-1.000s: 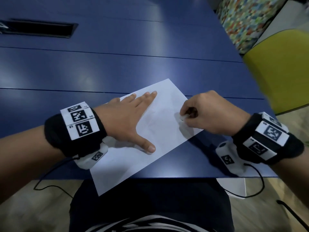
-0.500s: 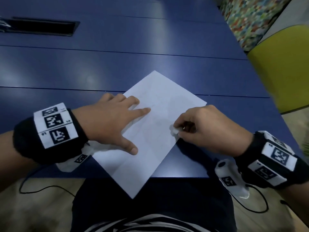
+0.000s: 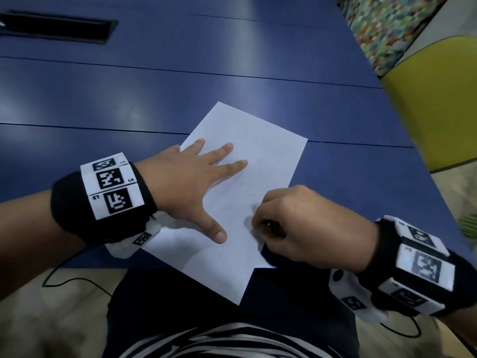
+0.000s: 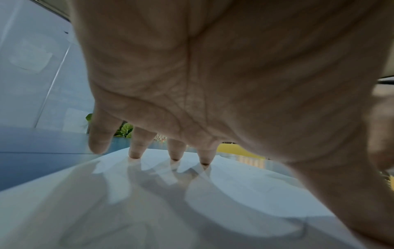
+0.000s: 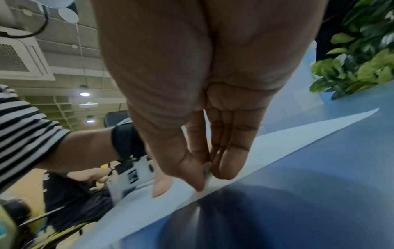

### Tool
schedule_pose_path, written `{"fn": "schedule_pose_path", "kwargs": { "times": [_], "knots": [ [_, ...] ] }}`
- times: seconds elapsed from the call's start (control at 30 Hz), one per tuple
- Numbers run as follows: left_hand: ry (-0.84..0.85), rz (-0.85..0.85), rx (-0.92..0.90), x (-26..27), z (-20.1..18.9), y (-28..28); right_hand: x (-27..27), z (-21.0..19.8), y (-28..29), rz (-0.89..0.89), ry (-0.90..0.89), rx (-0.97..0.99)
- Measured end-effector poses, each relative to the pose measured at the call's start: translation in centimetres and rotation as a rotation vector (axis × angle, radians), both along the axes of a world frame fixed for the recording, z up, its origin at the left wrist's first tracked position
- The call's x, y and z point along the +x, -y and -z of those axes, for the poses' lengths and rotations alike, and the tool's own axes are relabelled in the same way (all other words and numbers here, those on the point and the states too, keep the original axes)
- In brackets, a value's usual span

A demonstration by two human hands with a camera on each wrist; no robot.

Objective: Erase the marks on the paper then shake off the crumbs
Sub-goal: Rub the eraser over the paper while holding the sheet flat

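Note:
A white sheet of paper (image 3: 260, 161) lies slanted on the blue table (image 3: 180, 99), its near corner hanging over the front edge. Faint pencil marks show on it. My left hand (image 3: 196, 182) lies flat on the sheet's left half with fingers spread; its fingertips (image 4: 135, 154) press the paper (image 4: 192, 202). My right hand (image 3: 304, 223) is curled over the sheet's right edge. It pinches a small white eraser (image 5: 207, 170) between thumb and fingers, pressed down on the paper (image 5: 277, 144). In the head view the eraser is hidden under the fingers.
A black slot (image 3: 56, 28) is set into the table at the far left. A yellow-green chair (image 3: 438, 104) stands to the right of the table, with a patterned panel (image 3: 387, 24) behind it. Green plants (image 5: 358, 55) stand beyond the table.
The paper has turned so its long side points more away from me. My left hand shifted and spread its fingers flat. My right hand with the eraser moved nearer along the right edge.

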State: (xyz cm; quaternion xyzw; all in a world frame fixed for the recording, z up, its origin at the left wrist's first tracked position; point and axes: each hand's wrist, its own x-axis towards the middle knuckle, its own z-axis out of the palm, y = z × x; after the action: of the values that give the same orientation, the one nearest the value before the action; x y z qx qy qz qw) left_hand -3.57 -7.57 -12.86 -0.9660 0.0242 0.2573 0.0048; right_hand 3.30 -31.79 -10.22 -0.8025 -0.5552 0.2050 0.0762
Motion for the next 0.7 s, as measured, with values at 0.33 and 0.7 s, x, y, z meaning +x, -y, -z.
{"fn": "schedule_pose_path", "kwargs": {
  "times": [0.33, 0.7],
  "knots": [
    [-0.008, 0.029, -0.026, 0.3, 0.0, -0.1, 0.1, 0.0, -0.6, 0.031, 0.04, -0.015],
    [-0.006, 0.021, -0.018, 0.3, 0.3, -0.3, 0.3, 0.2, -1.3, 0.011, 0.052, -0.026]
  ]
}}
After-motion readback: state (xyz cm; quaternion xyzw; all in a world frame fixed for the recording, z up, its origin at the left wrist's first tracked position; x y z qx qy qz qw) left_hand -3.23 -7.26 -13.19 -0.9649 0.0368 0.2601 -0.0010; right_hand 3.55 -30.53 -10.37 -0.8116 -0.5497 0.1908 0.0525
